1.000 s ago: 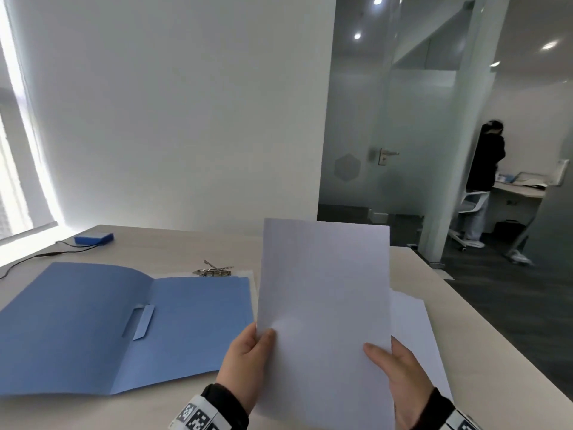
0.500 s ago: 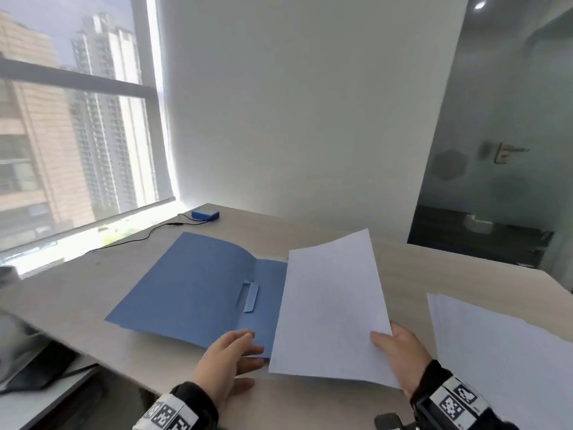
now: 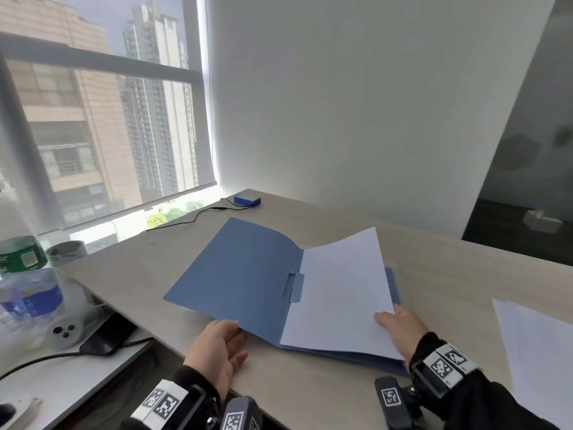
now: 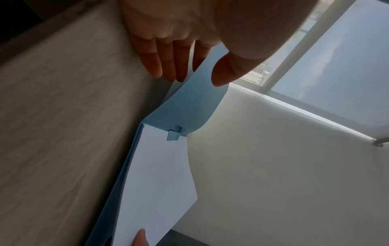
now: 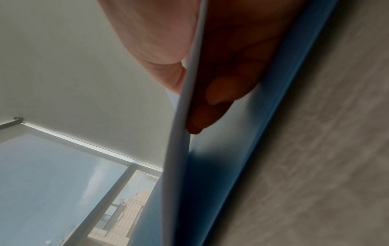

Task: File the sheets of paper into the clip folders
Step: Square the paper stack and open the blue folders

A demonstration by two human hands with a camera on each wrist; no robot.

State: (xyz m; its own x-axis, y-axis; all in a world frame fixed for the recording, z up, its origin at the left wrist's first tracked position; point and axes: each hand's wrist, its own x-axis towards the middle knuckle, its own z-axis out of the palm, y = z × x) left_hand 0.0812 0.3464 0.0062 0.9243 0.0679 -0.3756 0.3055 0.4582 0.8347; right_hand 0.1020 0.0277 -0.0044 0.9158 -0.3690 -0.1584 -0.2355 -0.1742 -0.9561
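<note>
The step in hand is seating a sheet of paper (image 3: 341,293) in the open blue clip folder (image 3: 242,274), which is lying flat on the bench (image 3: 449,283). The right hand (image 3: 400,328) is pinching the sheet's near right corner, thumb above and fingers (image 5: 212,106) beneath, and holding that edge raised over the right-hand leaf. The left hand (image 3: 220,349) is resting at the folder's near edge, its fingers (image 4: 162,66) straight and close together. The sheet's left edge is lying at the clip (image 3: 294,287) beside the spine. The next move probably calls for lifting the clip, sliding the edge under, then lowering the sheet.

No readable text; bottle (image 3: 26,274) label illegible.
</note>
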